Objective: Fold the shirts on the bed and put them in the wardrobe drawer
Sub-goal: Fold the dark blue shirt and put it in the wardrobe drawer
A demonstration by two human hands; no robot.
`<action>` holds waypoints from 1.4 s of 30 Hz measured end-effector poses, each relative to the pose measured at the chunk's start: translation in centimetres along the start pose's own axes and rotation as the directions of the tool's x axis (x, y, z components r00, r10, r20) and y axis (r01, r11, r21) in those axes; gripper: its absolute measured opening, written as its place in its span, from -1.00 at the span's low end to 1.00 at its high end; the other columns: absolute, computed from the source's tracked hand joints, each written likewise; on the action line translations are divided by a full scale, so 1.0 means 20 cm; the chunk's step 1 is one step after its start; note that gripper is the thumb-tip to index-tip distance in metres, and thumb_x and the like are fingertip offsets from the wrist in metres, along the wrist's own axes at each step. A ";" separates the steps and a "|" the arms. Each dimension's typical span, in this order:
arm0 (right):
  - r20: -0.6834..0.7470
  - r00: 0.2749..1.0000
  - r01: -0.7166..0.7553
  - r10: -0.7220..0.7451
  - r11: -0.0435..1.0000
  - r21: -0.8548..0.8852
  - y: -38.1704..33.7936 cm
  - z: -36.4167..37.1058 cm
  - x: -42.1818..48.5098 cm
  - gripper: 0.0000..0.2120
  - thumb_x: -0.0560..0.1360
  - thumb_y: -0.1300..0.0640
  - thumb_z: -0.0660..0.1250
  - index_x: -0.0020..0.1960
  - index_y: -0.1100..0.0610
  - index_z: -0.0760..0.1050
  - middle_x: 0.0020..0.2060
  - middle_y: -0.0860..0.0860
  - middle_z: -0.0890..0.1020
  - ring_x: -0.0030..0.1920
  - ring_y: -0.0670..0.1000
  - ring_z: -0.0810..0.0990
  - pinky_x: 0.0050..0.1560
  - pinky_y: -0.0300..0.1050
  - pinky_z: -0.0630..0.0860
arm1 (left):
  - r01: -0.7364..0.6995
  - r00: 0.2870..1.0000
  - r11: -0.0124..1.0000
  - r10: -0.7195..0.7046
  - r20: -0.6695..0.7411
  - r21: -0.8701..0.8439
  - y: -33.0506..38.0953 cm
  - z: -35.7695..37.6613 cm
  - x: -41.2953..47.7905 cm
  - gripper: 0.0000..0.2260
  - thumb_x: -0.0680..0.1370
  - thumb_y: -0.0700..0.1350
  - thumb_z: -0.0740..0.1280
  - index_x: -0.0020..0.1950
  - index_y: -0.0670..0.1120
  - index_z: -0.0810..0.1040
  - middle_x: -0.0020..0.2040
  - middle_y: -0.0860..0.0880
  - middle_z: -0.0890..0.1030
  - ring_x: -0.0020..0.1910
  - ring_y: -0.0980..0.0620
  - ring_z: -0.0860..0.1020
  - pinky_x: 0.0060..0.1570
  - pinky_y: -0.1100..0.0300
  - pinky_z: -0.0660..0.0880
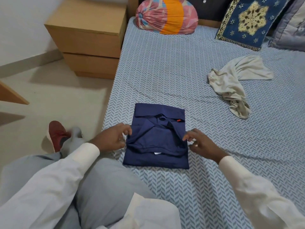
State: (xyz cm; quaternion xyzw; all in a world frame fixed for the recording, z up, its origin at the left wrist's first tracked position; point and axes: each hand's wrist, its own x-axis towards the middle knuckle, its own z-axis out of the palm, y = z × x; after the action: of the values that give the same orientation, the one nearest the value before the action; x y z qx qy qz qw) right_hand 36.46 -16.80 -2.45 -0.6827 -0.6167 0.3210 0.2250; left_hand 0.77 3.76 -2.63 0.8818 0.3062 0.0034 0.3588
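Clock directions are read from the navy shirt (pixel 158 160), with 12 o'clock toward the headboard (pixel 212 7).

The navy shirt lies folded into a compact rectangle on the bed (pixel 165 71), near the mattress's left edge and directly in front of the seated person. Its uppermost layer is bunched and raised between the two hands. A small white label (pixel 157 152) shows beneath this layer, and an orange tag (pixel 178 120) shows near the collar.

The left hand (pixel 112 138) is at 9 o'clock, with curled fingers pinching the left edge of the top layer. The right hand (pixel 203 143) is at 3 o'clock, its fingertips pinching the right edge. The hands are apart, one at each side of the garment, and both wear white sleeves. Motion blur softens the fingertips.

A second garment, a cream shirt (pixel 234 81), lies crumpled and unfolded on the bed at 2 o'clock, well apart from the navy shirt.

Containers: two cardboard boxes stand stacked on the floor (pixel 57 93) at 11 o'clock, just beside the bed. The upper box (pixel 85 27) and the lower box (pixel 92 65) are both closed, so their contents are hidden.

At 12 o'clock a pink-and-orange bolster (pixel 165 15) rests against the headboard. A blue embroidered cushion (pixel 247 22) and a grey pillow (pixel 290 27) stand at 1 o'clock. A red shoe (pixel 57 134) is on the floor at 9 o'clock, beyond the left hand.
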 end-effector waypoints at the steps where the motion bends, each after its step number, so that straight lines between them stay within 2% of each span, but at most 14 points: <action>1: 0.010 1.000 0.008 -0.008 1.000 -0.016 0.01 0.01 -0.03 -0.63 0.38 0.29 0.27 0.13 0.00 0.52 0.05 -0.01 0.43 0.06 -0.05 0.49 -0.12 -0.05 0.56 | -0.019 0.999 0.999 0.018 0.032 0.034 0.01 0.02 -0.02 -0.58 0.34 -0.17 0.40 0.09 0.22 0.43 0.02 0.15 0.45 -0.11 0.10 0.55 -0.09 0.15 0.52; 6: -0.098 0.994 0.040 -0.042 0.999 -0.018 0.10 0.10 -0.03 -0.58 0.48 0.33 0.40 0.19 -0.12 0.56 0.12 -0.09 0.42 0.14 -0.04 0.49 -0.07 -0.09 0.55 | -0.086 0.988 0.991 0.099 -0.122 0.106 0.03 0.09 0.00 -0.64 0.41 -0.21 0.43 0.14 0.13 0.57 0.08 0.09 0.45 -0.07 0.07 0.52 -0.10 0.08 0.55; 11: -0.173 0.977 0.109 -0.126 0.989 -0.103 0.06 0.08 0.03 -0.73 0.51 0.13 0.35 0.11 -0.19 0.54 0.26 -0.14 0.46 0.24 -0.05 0.43 0.27 -0.10 0.39 | -0.214 0.948 0.966 0.241 -0.208 0.145 0.04 0.09 0.06 -0.86 0.48 -0.12 0.38 0.01 0.04 0.66 0.05 0.09 0.56 0.00 0.05 0.47 0.03 0.07 0.48; 15: -0.197 0.976 0.103 -0.097 0.995 0.019 0.01 0.03 0.10 -0.77 0.55 0.18 0.32 0.15 -0.07 0.55 0.11 -0.07 0.61 0.17 -0.02 0.55 0.24 -0.07 0.44 | -0.210 0.953 0.976 0.219 -0.208 0.063 0.10 0.04 0.14 -0.82 0.51 -0.01 0.29 0.02 0.05 0.66 0.00 0.17 0.64 -0.01 0.09 0.52 0.09 0.17 0.43; 18: -0.121 0.987 -0.051 0.108 0.916 0.398 -0.09 -0.04 0.19 -0.90 0.62 0.24 0.26 0.07 0.14 0.54 -0.04 -0.04 0.62 0.00 -0.08 0.59 0.07 -0.22 0.49 | -0.077 0.980 0.947 0.014 -0.197 -0.313 0.18 -0.01 0.23 -0.90 0.58 -0.10 0.30 0.01 -0.01 0.62 -0.06 0.12 0.65 -0.06 0.12 0.59 0.04 0.19 0.47; 21: -0.188 0.928 -0.127 0.321 0.748 0.651 -0.14 -0.06 0.37 -0.90 0.63 0.21 0.24 -0.03 0.12 0.51 -0.15 0.01 0.60 -0.14 -0.09 0.57 -0.10 -0.22 0.51 | 0.030 0.951 0.667 -0.249 -0.185 -0.745 0.22 -0.03 0.40 -0.88 0.63 -0.21 0.25 0.02 -0.14 0.58 -0.10 -0.02 0.64 -0.13 0.12 0.58 -0.05 0.24 0.51; 24: -0.178 0.781 -0.285 0.599 0.594 0.752 -0.07 -0.04 0.56 -0.89 0.60 0.11 0.27 -0.10 0.06 0.46 -0.26 0.01 0.56 -0.29 -0.06 0.49 -0.31 -0.18 0.42 | 0.149 0.869 0.495 -0.478 -0.125 -0.856 0.17 -0.04 0.58 -0.85 0.62 -0.18 0.23 -0.11 -0.10 0.54 -0.13 -0.12 0.60 -0.12 -0.03 0.53 -0.08 0.10 0.49; 26: -0.144 0.733 -0.363 0.665 0.562 0.743 -0.02 -0.03 0.63 -0.78 0.54 -0.01 0.32 -0.18 0.08 0.40 -0.37 0.03 0.47 -0.37 -0.02 0.40 -0.40 -0.19 0.29 | 0.232 0.821 0.383 -0.571 -0.032 -0.894 0.12 -0.02 0.67 -0.79 0.59 -0.11 0.25 -0.24 -0.11 0.50 -0.27 -0.10 0.58 -0.17 -0.07 0.50 -0.18 0.11 0.45; 29: -0.165 0.713 -0.367 0.682 0.563 0.741 0.01 -0.04 0.66 -0.73 0.48 0.07 0.39 -0.28 0.13 0.35 -0.45 0.04 0.36 -0.43 -0.02 0.32 -0.43 -0.18 0.23 | 0.375 0.715 0.500 -0.692 -0.099 -0.781 0.07 0.00 0.72 -0.68 0.44 0.10 0.37 -0.10 -0.17 0.56 -0.15 -0.16 0.65 -0.13 -0.17 0.60 -0.11 0.04 0.55; 31: -0.205 0.697 -0.396 0.687 0.607 0.689 0.02 -0.03 0.64 -0.84 0.46 0.20 0.43 -0.18 0.15 0.44 -0.34 0.02 0.53 -0.35 -0.03 0.48 -0.33 -0.13 0.43 | 0.444 0.668 0.598 -0.717 -0.198 -0.668 0.10 -0.01 0.69 -0.60 0.39 0.09 0.46 0.07 -0.14 0.52 -0.03 -0.10 0.60 -0.03 -0.11 0.58 -0.07 0.11 0.50; 33: -0.214 0.689 -0.420 0.693 0.622 0.661 0.04 0.00 0.62 -0.84 0.44 0.26 0.42 -0.02 0.16 0.50 -0.15 0.07 0.63 -0.21 0.01 0.57 -0.21 -0.06 0.51 | 0.422 0.713 0.669 -0.662 -0.232 -0.611 0.11 0.01 0.69 -0.72 0.40 -0.08 0.47 0.05 -0.08 0.51 -0.03 -0.04 0.60 -0.04 -0.03 0.57 -0.11 0.18 0.45; 35: -0.235 0.674 -0.384 0.700 0.604 0.698 0.04 0.01 0.62 -0.85 0.45 0.27 0.39 -0.01 0.12 0.51 -0.13 0.09 0.64 -0.22 0.02 0.57 -0.29 -0.11 0.49 | 0.365 0.738 0.700 -0.619 -0.267 -0.614 0.10 0.02 0.69 -0.79 0.40 -0.19 0.44 -0.01 -0.05 0.54 -0.05 -0.05 0.63 -0.05 -0.04 0.60 -0.10 0.17 0.50; 38: -0.247 0.656 -0.315 0.713 0.557 0.769 0.04 0.01 0.65 -0.85 0.48 0.28 0.38 0.00 0.12 0.50 -0.13 0.08 0.63 -0.22 0.01 0.56 -0.29 -0.15 0.49 | 0.295 0.718 0.685 -0.619 -0.319 -0.666 0.08 0.02 0.70 -0.78 0.40 -0.22 0.45 -0.02 -0.02 0.54 -0.06 -0.04 0.64 -0.03 -0.05 0.61 0.04 0.09 0.56; 42: -0.226 0.641 -0.377 0.734 0.557 0.740 0.06 0.01 0.68 -0.78 0.41 0.25 0.43 0.03 0.14 0.51 -0.02 0.16 0.66 -0.14 0.05 0.61 -0.12 -0.04 0.57 | 0.374 0.723 0.719 -0.622 -0.301 -0.586 0.09 0.02 0.71 -0.79 0.44 -0.18 0.45 0.01 -0.03 0.49 -0.04 -0.02 0.62 -0.03 -0.05 0.59 -0.08 0.19 0.45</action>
State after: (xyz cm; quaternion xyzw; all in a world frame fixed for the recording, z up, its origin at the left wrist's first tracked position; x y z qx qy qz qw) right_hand 37.65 -3.64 -5.62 -0.7879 -0.1260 0.3694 0.4763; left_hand 13.26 10.29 -4.80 0.6117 0.6067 0.1975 0.4676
